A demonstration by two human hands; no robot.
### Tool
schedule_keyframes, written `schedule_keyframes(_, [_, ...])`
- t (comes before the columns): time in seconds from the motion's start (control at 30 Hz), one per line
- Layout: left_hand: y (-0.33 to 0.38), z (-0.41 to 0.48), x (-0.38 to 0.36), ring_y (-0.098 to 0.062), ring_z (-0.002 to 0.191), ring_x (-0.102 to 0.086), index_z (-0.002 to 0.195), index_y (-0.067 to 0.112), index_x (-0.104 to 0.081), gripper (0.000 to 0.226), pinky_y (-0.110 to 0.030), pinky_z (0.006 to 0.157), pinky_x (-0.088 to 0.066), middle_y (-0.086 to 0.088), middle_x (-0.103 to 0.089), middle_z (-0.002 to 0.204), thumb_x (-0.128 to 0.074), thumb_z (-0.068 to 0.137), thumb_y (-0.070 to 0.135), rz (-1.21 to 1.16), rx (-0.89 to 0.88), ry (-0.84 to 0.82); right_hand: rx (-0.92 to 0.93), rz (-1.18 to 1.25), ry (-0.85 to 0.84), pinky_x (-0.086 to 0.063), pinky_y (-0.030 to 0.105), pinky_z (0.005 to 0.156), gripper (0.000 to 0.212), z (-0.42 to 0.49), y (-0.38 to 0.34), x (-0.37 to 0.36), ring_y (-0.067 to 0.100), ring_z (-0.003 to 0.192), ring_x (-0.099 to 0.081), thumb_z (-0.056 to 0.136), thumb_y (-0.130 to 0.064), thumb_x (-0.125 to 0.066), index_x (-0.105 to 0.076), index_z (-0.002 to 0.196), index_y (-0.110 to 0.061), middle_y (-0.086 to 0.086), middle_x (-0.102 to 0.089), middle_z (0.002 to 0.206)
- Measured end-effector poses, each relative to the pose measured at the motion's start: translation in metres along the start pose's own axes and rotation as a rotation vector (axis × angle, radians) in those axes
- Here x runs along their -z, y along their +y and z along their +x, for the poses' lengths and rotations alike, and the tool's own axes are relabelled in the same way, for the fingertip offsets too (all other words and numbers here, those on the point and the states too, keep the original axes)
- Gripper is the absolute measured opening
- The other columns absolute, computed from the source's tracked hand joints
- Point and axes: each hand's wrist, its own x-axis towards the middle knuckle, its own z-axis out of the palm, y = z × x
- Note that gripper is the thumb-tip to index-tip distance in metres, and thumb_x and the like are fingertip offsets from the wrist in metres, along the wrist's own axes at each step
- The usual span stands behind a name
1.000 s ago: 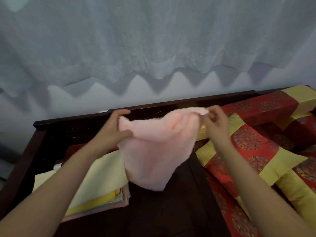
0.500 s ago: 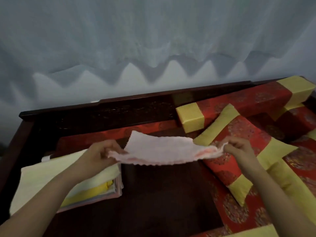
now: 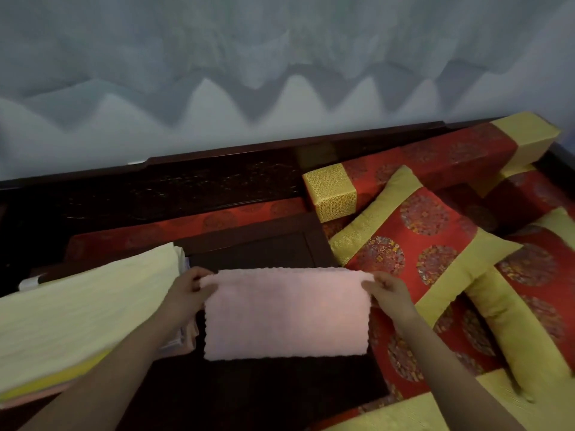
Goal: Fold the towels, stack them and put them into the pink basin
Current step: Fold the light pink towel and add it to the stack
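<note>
Our fingers (image 3: 199, 276) on the left hand (image 3: 186, 295) are curled and pinch the far left corner of a pale pink rectangular terry towel with scalloped edges (image 3: 286, 315). The fingers (image 3: 375, 284) of the right hand (image 3: 392, 295) pinch the far right corner in the same way. Between the two grips the towel's far edge is drawn taut and straight. The cloth spreads toward us as a smooth, wide rectangle over the dark brown wooden seat panel (image 3: 273, 396). We cannot tell whether its near edge rests on the wood or hangs just above it.

Just left of the towel, under our left forearm, sits a stack of folded cloths topped by a pale yellow textured towel (image 3: 84, 309). A brighter yellow layer and a pinkish one show along its near edge.

To the right, touching our right wrist, lies a red brocade cushion with round medallions and gold borders (image 3: 423, 244). Behind it stands a red bolster with a gold woven end (image 3: 330, 194). More red-and-gold cushions fill the right side.

Beyond the seat runs the carved dark wooden backrest (image 3: 193, 188). Above it hangs a sheer pale grey curtain with a wavy hem (image 3: 280, 57).
</note>
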Motion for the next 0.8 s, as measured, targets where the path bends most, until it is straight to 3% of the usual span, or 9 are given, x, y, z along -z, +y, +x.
schedule_keyframes(0.07, [-0.004,0.019,-0.015,-0.028,0.095,-0.062,0.108,0.011,-0.059,0.021,-0.043,0.085,-0.053,-0.01,-0.065,0.105,-0.062,0.087,0.011,-0.129,0.106,0.086,-0.013,-0.03,0.083,-0.043,0.032,0.069,0.011,0.019,0.011,-0.013,0.021,0.075,-0.053,0.086,-0.012,-0.065,-0.065,0.095,-0.005,0.007,-0.056,0.078])
schedule_keyframes(0.13, [-0.008,0.032,-0.027,-0.024,0.096,-0.059,0.115,0.003,-0.055,0.031,-0.042,0.091,-0.048,-0.007,-0.061,0.109,-0.064,0.086,0.01,-0.245,0.189,0.131,-0.059,-0.081,0.105,-0.045,0.031,0.08,0.035,0.03,0.016,-0.023,0.021,0.092,-0.057,0.083,-0.022,-0.07,-0.06,0.114,-0.009,0.002,-0.06,0.099])
schedule_keyframes(0.23, [-0.015,0.036,-0.043,-0.029,0.102,-0.059,0.116,-0.002,-0.052,0.048,-0.043,0.096,-0.045,-0.015,-0.062,0.113,-0.074,0.079,0.02,-0.141,0.273,0.119,-0.179,-0.123,0.048,-0.048,0.037,0.094,0.064,0.038,0.025,-0.033,0.024,0.108,-0.059,0.073,-0.036,-0.078,-0.054,0.127,-0.012,0.002,-0.06,0.117])
schedule_keyframes(0.33, [-0.025,0.037,-0.052,-0.038,0.121,-0.051,0.137,-0.004,-0.037,0.086,-0.046,0.099,-0.044,-0.021,-0.051,0.134,-0.079,0.072,0.032,0.02,0.359,0.128,-0.31,-0.128,0.009,-0.051,0.041,0.093,0.058,0.037,0.036,-0.038,0.026,0.1,-0.064,0.071,-0.035,-0.08,-0.061,0.118,-0.008,0.008,-0.066,0.115])
schedule_keyframes(0.47, [-0.018,0.032,-0.057,-0.034,0.109,-0.057,0.13,0.0,-0.049,0.085,-0.041,0.092,-0.048,-0.017,-0.058,0.126,-0.086,0.061,0.032,-0.28,0.541,-0.102,-0.119,-0.206,0.109,-0.049,0.037,0.086,0.039,0.023,0.031,-0.046,0.027,0.096,-0.062,0.079,-0.021,-0.073,-0.063,0.113,-0.005,0.007,-0.066,0.103])
schedule_keyframes(0.57, [-0.001,0.021,-0.056,-0.024,0.096,-0.057,0.126,0.009,-0.054,0.053,-0.034,0.083,-0.046,-0.009,-0.062,0.117,-0.075,0.078,0.017,-0.375,0.382,-0.13,0.055,-0.295,0.139,-0.042,0.038,0.092,0.046,0.009,0.005,-0.047,0.031,0.112,-0.053,0.09,-0.021,-0.061,-0.047,0.13,-0.003,0.006,-0.057,0.11])
schedule_keyframes(0.67, [0.022,0.006,-0.03,-0.017,0.106,-0.055,0.134,0.015,-0.044,0.053,-0.03,0.087,-0.046,0.002,-0.058,0.118,-0.067,0.086,0.017,-0.37,0.102,-0.053,0.252,-0.31,0.057,-0.042,0.028,0.065,0.027,-0.005,-0.036,-0.049,0.022,0.086,-0.056,0.095,-0.022,-0.053,-0.045,0.117,-0.01,-0.005,-0.054,0.088])
schedule_keyframes(0.73, [0.034,-0.005,0.001,-0.021,0.108,-0.059,0.131,0.017,-0.044,0.056,-0.038,0.09,-0.05,0.0,-0.06,0.12,-0.071,0.082,0.023,-0.355,0.029,0.023,0.337,-0.252,0.027,-0.041,0.016,0.062,0.022,-0.012,-0.069,-0.053,0.008,0.077,-0.056,0.095,-0.022,-0.053,-0.047,0.113,-0.013,-0.009,-0.055,0.088])
schedule_keyframes(0.8, [0.042,-0.019,0.051,-0.021,0.096,-0.065,0.121,0.021,-0.049,0.049,-0.038,0.074,-0.055,0.0,-0.064,0.11,-0.074,0.08,0.021,-0.402,0.012,0.086,0.383,-0.122,-0.044,-0.045,0.014,0.066,0.023,-0.024,-0.111,-0.068,0.002,0.086,-0.061,0.094,-0.022,-0.055,-0.051,0.116,-0.018,-0.013,-0.061,0.099])
